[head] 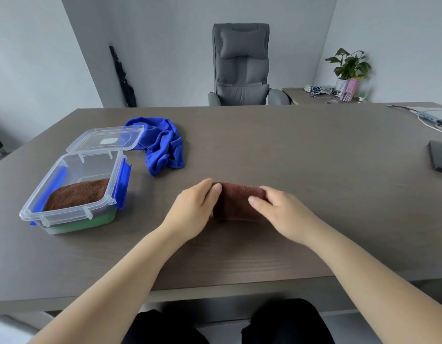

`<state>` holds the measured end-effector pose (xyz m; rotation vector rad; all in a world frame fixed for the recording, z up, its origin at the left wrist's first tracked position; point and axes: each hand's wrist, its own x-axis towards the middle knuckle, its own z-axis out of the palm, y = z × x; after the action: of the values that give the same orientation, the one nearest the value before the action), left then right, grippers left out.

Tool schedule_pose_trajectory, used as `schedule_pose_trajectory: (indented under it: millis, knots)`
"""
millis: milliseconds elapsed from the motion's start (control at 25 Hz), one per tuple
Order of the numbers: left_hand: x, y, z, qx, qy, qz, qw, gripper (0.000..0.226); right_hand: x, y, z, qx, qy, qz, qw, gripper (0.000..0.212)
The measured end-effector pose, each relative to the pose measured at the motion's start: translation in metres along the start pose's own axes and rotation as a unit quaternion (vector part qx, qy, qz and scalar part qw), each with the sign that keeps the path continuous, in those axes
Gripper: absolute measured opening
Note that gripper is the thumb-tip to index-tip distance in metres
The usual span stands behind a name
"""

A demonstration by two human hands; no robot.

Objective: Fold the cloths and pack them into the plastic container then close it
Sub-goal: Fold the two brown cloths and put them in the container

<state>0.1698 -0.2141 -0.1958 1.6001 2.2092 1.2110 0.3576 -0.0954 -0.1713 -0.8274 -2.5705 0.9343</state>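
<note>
The left hand (194, 207) and right hand (279, 209) each pinch an end of a small folded brown cloth (238, 203) lying on the table (314, 170), thumbs on top and fingers curled round its sides, probably to keep the folds tight before lifting it. Well to the left stands the open plastic container (73, 192), its lid (105, 140) hinged back, already holding another brown cloth (77, 193) over a green layer. A crumpled blue cloth (163, 145) lies unfolded just behind it.
</note>
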Motion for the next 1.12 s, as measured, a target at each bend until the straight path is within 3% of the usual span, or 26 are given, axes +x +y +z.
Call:
schedule_pose_trajectory:
  millis: [120,280,440,600,840,1000,1120]
  knots:
    - [0.02,0.004,0.008,0.015,0.021,-0.083,0.996,0.041,0.022,0.003,0.001,0.009,0.013,0.059,0.998,0.036]
    - [0.041,0.003,0.017,0.058,0.018,-0.153,0.986,0.041,0.043,0.005,0.011,-0.065,0.054,0.116,0.99,0.035]
    - [0.05,-0.004,0.026,0.154,0.014,-0.156,0.976,0.039,0.05,0.01,0.026,-0.115,0.113,0.129,0.978,0.024]
    - [0.048,-0.011,0.029,0.177,0.052,-0.173,0.967,0.039,0.049,0.021,0.034,-0.093,0.179,0.115,0.973,0.032]
    - [0.041,0.001,0.035,0.239,0.033,-0.19,0.952,0.05,0.053,0.026,0.033,-0.06,0.173,0.076,0.98,0.026]
    - [0.037,0.001,0.033,0.226,0.028,-0.164,0.96,0.04,0.053,0.025,0.035,-0.04,0.172,0.075,0.981,0.026]
    - [0.036,0.002,0.034,0.158,0.052,-0.162,0.973,0.03,0.052,0.024,0.035,0.014,0.176,0.088,0.98,0.021]
